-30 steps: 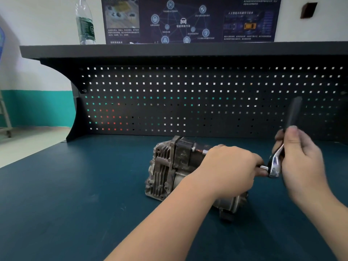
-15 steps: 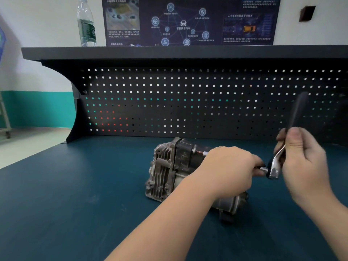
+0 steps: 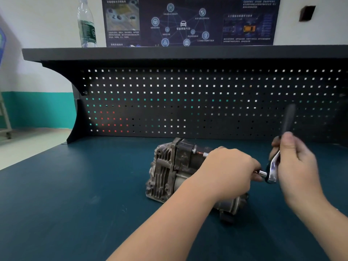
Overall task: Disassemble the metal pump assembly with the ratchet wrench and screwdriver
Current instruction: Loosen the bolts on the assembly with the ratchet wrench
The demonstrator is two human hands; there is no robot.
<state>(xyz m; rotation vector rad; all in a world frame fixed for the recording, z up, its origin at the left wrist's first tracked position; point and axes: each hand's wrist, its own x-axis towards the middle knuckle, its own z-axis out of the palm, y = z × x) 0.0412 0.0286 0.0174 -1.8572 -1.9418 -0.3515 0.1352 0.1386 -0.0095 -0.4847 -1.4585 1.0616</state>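
- The metal pump assembly (image 3: 180, 170) lies on its side toward the back edge of the bench (image 3: 75, 194), right of its middle, loose and unclamped.
- The left hand (image 3: 228, 172) curls its grip over the pump's right end, fingers around the socket extension (image 3: 262, 173); if that hold slackens, the housing could roll or slide under torque.
- The right hand (image 3: 295, 159) wraps its grip around the ratchet wrench (image 3: 274, 166), handle tilted up toward the pegboard (image 3: 188, 102).
- The socket's seat on the bolt is hidden; a shallow seat risks rounding the head.
- A sudden slip could drive knuckles into the pegboard.
- No screwdriver is in view.
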